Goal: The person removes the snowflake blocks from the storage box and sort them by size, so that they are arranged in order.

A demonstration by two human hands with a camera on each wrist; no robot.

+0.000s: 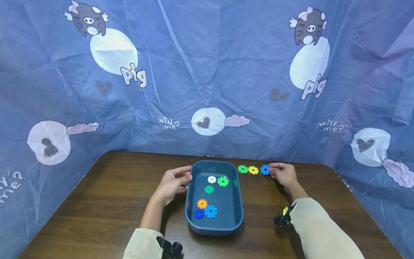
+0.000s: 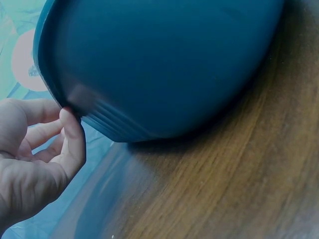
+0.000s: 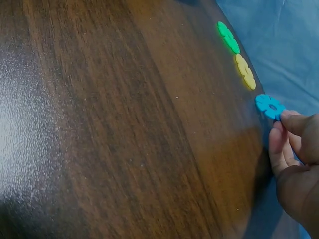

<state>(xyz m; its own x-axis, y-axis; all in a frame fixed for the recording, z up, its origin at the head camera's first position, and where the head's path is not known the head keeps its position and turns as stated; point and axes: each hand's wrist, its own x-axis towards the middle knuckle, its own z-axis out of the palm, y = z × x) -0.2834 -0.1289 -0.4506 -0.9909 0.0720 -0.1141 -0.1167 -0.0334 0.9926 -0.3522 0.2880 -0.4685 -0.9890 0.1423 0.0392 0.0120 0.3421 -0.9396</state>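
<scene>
My left hand (image 1: 173, 184) pinches the left rim of a dark blue plastic bin (image 1: 214, 228) between thumb and fingers; the left wrist view shows the same grip on the bin's wall (image 2: 164, 64). Notched flower discs lie inside: a white one (image 1: 211, 179), two green ones, an orange one (image 1: 202, 204) and two blue ones. To the bin's right, my right hand (image 1: 285, 175) pinches the edge of a blue flower disc (image 1: 265, 169). Beside that disc, a yellow flower disc (image 1: 253, 170) and a green flower disc (image 1: 243, 169) lie in a row on the table.
The brown wooden table (image 1: 106, 201) ends just behind the row of discs. A blue printed curtain (image 1: 207, 86) hangs along its back and sides. Small black cameras are strapped at both wrists, below the hands.
</scene>
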